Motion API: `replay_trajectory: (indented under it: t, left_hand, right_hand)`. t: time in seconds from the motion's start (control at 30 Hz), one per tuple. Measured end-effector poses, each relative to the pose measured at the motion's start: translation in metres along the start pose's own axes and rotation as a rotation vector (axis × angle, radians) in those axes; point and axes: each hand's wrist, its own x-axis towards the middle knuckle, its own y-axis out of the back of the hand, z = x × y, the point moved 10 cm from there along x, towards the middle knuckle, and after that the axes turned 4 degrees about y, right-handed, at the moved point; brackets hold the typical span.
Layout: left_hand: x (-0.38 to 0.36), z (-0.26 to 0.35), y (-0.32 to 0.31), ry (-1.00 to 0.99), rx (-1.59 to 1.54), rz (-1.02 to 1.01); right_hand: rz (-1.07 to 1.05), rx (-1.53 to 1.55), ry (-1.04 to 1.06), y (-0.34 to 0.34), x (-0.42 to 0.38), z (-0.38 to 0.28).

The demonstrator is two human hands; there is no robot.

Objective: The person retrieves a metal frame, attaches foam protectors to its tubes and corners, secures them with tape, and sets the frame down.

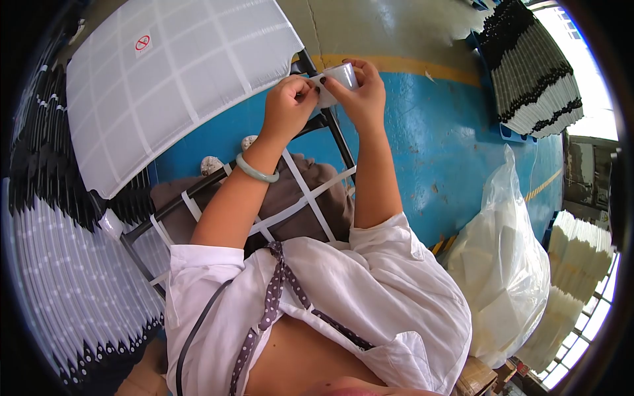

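Observation:
My right hand [362, 92] is closed around a small roll of clear or whitish tape [341, 78], above the black metal frame [339, 138]. Close beside it, my left hand [289, 102] pinches the loose end of the tape between thumb and fingers. Under my forearms the frame carries crossed light grey straps [305, 196]. A white cushioned panel [178, 79] with a grid of pale bands and a red round label is attached to the frame on the left.
Stacks of folded black and white frames stand at the left [79, 277] and upper right [531, 72]. A translucent plastic bag [502, 270] is on the blue floor at the right, with pale stacked sheets [578, 254] behind it.

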Motion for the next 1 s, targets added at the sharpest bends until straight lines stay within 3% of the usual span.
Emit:
replay_trajectory:
  t: [0.2, 0.4, 0.53, 0.63, 0.7, 0.83, 1.0]
  left_hand:
    - [-0.003, 0.012, 0.006, -0.089, 0.112, 0.072]
    - [-0.005, 0.007, 0.001, -0.147, 0.365, 0.034]
    - [-0.007, -0.041, -0.007, 0.123, 0.332, -0.07]
    - [-0.009, -0.056, -0.014, 0.312, 0.19, -0.173]
    - [-0.009, -0.066, -0.018, 0.39, 0.136, -0.198]
    - [-0.014, -0.082, -0.019, 0.47, 0.085, -0.156]
    - [-0.013, -0.089, -0.03, 0.464, -0.103, -0.241]
  right_hand:
    - [-0.048, 0.134, -0.048, -0.009, 0.009, 0.042]
    - [0.036, 0.492, -0.194, -0.017, 0.005, 0.064]
    - [0.03, 0.53, -0.242, -0.031, 0.007, 0.106]
    - [-0.047, 0.776, -0.533, -0.046, -0.011, 0.111]
    - [-0.09, 0.863, -0.61, -0.054, -0.014, 0.119]
    - [-0.186, 0.734, -0.587, -0.066, -0.019, 0.131]
    - [-0.023, 0.86, -0.599, -0.054, -0.021, 0.141]
